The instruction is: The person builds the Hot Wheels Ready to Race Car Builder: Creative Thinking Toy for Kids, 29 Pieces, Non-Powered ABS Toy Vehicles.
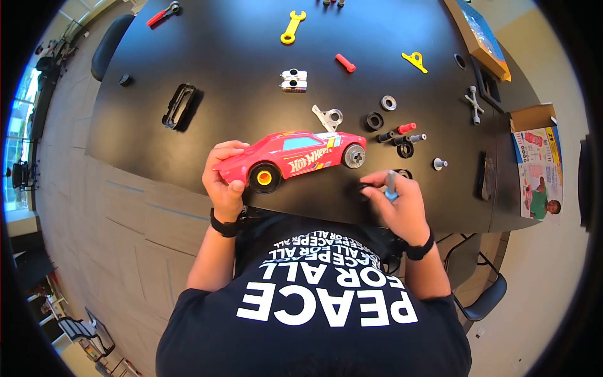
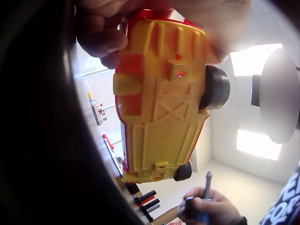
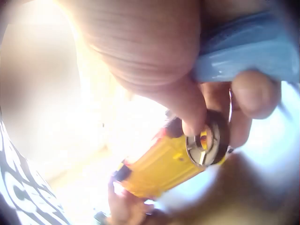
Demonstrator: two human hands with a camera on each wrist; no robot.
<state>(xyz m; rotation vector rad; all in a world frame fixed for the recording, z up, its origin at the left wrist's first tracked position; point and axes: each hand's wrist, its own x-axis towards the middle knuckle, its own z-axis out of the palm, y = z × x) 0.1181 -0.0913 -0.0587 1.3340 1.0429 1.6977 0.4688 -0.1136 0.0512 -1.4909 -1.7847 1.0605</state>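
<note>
A red toy car [image 1: 304, 152] lettered Hot Wheels is gripped at its rear end by my left hand [image 1: 225, 179], near the table's front edge. Its rear wheel [image 1: 264, 178] has a black tyre and yellow hub; the front wheel [image 1: 355, 156] shows a grey face. The left wrist view shows the car's yellow underside [image 2: 171, 140], with wheels on one side only. To the car's right, my right hand [image 1: 407, 207] pinches a small black wheel [image 3: 220, 138] between thumb and finger. A blue-handled screwdriver [image 3: 248, 51] sits in that same hand, its tip pointing away from the wheel.
Black rings, short red, black and grey pegs [image 1: 407, 128] and a grey ring [image 1: 389, 103] lie right of the car. Farther back are a yellow wrench [image 1: 293, 27], a red bolt [image 1: 345, 63] and a chrome engine piece [image 1: 293, 80]. An open box [image 1: 537, 163] stands at right.
</note>
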